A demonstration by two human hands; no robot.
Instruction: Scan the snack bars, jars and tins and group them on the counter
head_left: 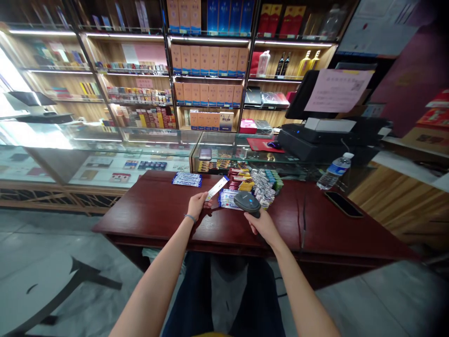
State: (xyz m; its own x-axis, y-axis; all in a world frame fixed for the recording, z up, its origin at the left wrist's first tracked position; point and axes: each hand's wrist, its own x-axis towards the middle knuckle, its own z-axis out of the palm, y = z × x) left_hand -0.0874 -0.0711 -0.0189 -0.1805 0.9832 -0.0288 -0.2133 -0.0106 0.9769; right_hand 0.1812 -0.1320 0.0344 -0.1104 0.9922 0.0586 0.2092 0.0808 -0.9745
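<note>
The white-and-blue packet (pixel 218 187) is pinched in your left hand (pixel 198 205) above the dark red table (pixel 140 213), while your right hand (pixel 263 225) grips the scanner (pixel 247 201) (its head partly hides a packet pile (pixel 228 198)). Farther left lies another packet stack (pixel 187 179); rightward, a water bottle (pixel 335 171) is near a phone (pixel 343 204).

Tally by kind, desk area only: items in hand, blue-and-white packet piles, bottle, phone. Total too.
Scanner in right hand: 1
Packet in left hand: 1
Blue-and-white packet piles: 2
Bottle: 1
Phone: 1
Total: 6
</note>
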